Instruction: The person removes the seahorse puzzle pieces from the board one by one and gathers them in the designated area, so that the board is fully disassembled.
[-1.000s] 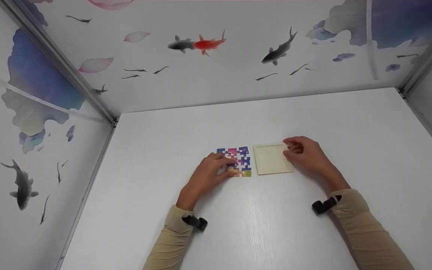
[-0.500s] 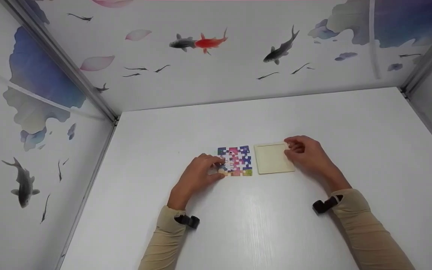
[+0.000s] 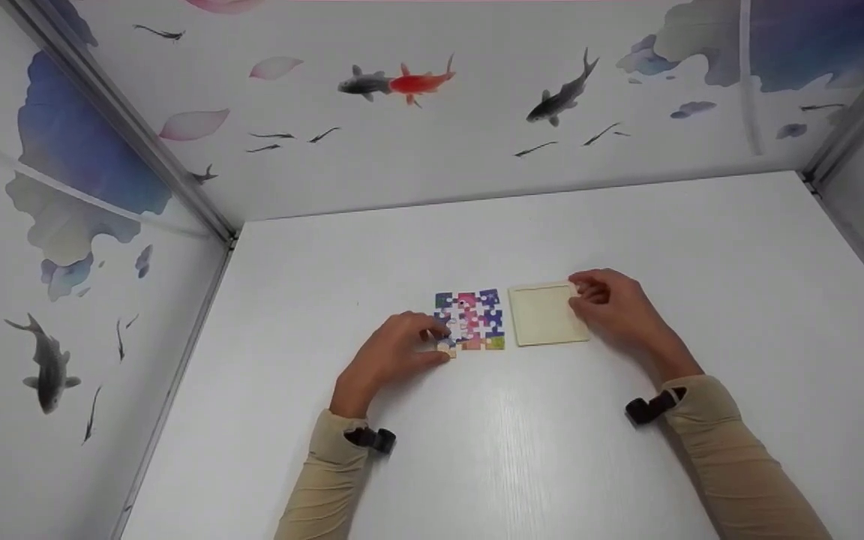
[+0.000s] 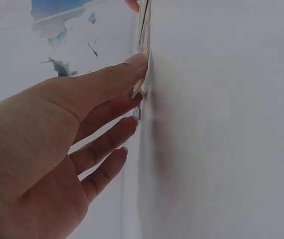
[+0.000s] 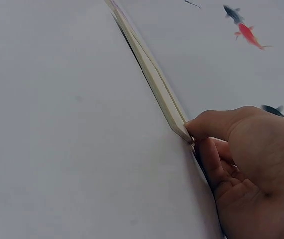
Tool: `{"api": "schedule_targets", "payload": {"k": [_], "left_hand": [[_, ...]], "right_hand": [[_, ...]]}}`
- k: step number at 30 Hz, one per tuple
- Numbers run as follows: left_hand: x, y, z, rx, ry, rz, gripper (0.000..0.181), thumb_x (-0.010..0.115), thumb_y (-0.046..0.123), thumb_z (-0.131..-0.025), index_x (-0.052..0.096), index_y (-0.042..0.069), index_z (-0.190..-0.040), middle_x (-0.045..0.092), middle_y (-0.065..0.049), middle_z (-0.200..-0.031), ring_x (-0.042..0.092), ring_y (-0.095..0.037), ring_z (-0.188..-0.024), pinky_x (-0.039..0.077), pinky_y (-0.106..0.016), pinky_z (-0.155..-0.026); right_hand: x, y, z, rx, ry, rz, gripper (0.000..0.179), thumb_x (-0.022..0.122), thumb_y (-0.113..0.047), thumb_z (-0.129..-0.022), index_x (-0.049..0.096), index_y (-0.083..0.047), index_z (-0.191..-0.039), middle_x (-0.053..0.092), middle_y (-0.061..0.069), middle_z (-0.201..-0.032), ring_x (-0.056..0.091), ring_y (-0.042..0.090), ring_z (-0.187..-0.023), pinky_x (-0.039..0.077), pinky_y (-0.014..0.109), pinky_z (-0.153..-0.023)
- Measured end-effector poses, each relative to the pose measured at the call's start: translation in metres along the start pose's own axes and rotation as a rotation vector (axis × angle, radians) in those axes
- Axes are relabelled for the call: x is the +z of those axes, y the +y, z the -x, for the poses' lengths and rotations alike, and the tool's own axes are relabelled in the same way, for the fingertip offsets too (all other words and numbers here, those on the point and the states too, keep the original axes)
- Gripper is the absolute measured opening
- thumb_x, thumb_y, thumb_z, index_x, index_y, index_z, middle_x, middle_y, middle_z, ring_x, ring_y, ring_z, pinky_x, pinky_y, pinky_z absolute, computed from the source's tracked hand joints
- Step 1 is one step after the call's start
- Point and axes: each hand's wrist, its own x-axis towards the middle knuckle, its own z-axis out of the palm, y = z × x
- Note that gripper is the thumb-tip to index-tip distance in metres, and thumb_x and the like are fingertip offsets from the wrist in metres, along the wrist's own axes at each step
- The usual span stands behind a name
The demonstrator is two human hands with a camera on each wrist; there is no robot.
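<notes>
A small jigsaw puzzle (image 3: 469, 321) with colourful blue, pink and purple pieces lies on the white table, nearly assembled into a square. My left hand (image 3: 394, 349) is at its lower left corner, thumb and fingers pinching a corner puzzle piece (image 3: 448, 349) that sits slightly out of line with its neighbours. In the left wrist view, the thumb (image 4: 107, 79) presses at the puzzle's edge, with the other fingers spread behind. To the right lies a pale wooden puzzle tray (image 3: 550, 318) with a shallow rim and nothing in it. My right hand (image 3: 616, 311) grips the tray's right edge between thumb and curled fingers.
The white table (image 3: 507, 435) is enclosed by a back wall (image 3: 447, 157) and side walls printed with fish and petals. Black wrist cameras are strapped over both beige sleeves (image 3: 331, 472).
My left hand has drawn back left from over the puzzle to its lower left corner, and a corner piece has shifted slightly toward me. The right hand keeps holding the tray.
</notes>
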Motion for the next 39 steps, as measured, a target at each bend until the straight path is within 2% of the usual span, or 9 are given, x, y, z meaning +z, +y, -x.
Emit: {"api": "schedule_targets", "payload": {"k": [8, 13, 31, 39], "left_hand": [[0.0021, -0.0004, -0.0047, 0.007, 0.021, -0.077, 0.034, 0.085, 0.031, -0.096, 0.079, 0.018, -0.127, 0.077, 0.001, -0.119, 0.068, -0.018, -0.11, 0.057, -0.04, -0.105], [0.0028, -0.0011, -0.0068, 0.019, 0.01, -0.085, 0.031, 0.082, 0.03, -0.099, 0.08, 0.017, -0.128, 0.075, -0.001, -0.118, 0.067, -0.018, -0.109, 0.058, -0.04, -0.104], [0.003, -0.0039, -0.0069, 0.032, -0.012, -0.051, 0.029, 0.079, 0.026, -0.101, 0.081, 0.016, -0.129, 0.073, -0.005, -0.119, 0.066, -0.02, -0.109, 0.058, -0.04, -0.1], [0.0015, -0.0059, -0.0097, 0.073, 0.022, -0.033, 0.024, 0.077, 0.028, -0.103, 0.083, 0.016, -0.122, 0.074, -0.002, -0.115, 0.068, -0.018, -0.103, 0.059, -0.038, -0.093]], "right_hand": [[-0.0007, -0.0006, 0.0005, -0.006, -0.005, 0.001, 0.043, 0.074, -0.019, -0.102, 0.066, -0.008, -0.143, 0.069, 0.013, -0.126, 0.066, 0.024, -0.112, 0.051, 0.012, -0.088], [-0.0018, 0.0003, 0.001, -0.002, -0.006, 0.007, 0.043, 0.074, -0.021, -0.103, 0.066, -0.009, -0.144, 0.069, 0.013, -0.126, 0.067, 0.025, -0.112, 0.05, 0.012, -0.088], [0.0017, 0.0029, -0.0006, -0.008, -0.007, 0.012, 0.044, 0.074, -0.02, -0.103, 0.066, -0.009, -0.145, 0.07, 0.013, -0.126, 0.067, 0.024, -0.113, 0.051, 0.012, -0.088], [0.0028, 0.0015, 0.0001, -0.035, 0.006, 0.017, 0.043, 0.075, -0.015, -0.102, 0.067, -0.004, -0.142, 0.07, 0.017, -0.124, 0.067, 0.026, -0.111, 0.049, 0.009, -0.087]]}}
